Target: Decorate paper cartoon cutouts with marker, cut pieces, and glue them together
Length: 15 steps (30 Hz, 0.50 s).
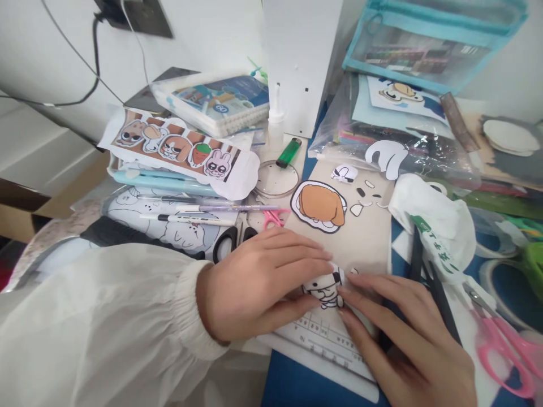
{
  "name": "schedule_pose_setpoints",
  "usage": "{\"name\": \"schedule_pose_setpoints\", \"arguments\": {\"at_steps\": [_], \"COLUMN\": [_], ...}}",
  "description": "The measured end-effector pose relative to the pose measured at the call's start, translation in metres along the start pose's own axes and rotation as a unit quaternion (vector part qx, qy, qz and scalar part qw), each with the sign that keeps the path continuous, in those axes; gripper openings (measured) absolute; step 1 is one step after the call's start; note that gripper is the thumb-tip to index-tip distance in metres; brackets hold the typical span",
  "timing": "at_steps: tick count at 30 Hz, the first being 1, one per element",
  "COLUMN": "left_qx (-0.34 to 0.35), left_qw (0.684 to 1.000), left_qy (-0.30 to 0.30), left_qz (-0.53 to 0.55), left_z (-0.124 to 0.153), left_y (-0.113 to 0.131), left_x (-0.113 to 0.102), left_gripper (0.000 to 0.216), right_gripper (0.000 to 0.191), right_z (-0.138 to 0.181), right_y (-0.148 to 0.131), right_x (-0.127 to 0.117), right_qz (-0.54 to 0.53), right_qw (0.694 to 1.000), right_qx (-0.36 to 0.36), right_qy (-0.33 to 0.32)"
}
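A small black-and-white paper cutout (326, 293) of a cartoon figure lies over a beige sheet, between my two hands. My left hand (265, 277) has its fingers over the cutout's top left and its thumb at the lower left edge. At the right edge, the fingertips and thumb of my right hand (407, 328) close on it. Part of the figure is hidden under my fingers. Just above sits a brown-and-white cartoon cutout (319, 206) with a black outline. Several small paper pieces (362, 193) are scattered to its right, below a cut-out face (344, 173).
A clear ruler (322, 345) lies at the front. Pink scissors (500, 345) are at the right, beside a white plastic wrapper (436, 226). Black-handled scissors (225, 244) and pens (190, 219) lie left. A green lighter (289, 152) rests near the white box (299, 68).
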State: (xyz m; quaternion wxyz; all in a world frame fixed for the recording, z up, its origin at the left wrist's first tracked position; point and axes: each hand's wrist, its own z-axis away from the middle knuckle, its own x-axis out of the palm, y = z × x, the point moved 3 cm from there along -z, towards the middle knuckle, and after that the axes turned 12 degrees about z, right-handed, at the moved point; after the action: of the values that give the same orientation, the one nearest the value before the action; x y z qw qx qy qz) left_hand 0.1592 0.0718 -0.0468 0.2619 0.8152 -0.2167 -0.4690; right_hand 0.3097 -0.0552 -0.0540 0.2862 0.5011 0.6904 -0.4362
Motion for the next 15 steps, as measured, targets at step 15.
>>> {"name": "schedule_pose_setpoints", "arguments": {"at_steps": [15], "left_qx": [0.002], "left_qw": [0.993], "left_qy": [-0.032], "left_qz": [-0.109], "left_z": [-0.003], "left_y": [0.0066], "left_x": [-0.0012], "left_gripper": [0.026], "right_gripper": [0.022], "right_z": [0.0017], "right_y": [0.0012], "right_x": [0.0006], "right_qz": [-0.005], "right_qw": [1.0], "right_qx": [-0.021], "right_qy": [0.007]}}
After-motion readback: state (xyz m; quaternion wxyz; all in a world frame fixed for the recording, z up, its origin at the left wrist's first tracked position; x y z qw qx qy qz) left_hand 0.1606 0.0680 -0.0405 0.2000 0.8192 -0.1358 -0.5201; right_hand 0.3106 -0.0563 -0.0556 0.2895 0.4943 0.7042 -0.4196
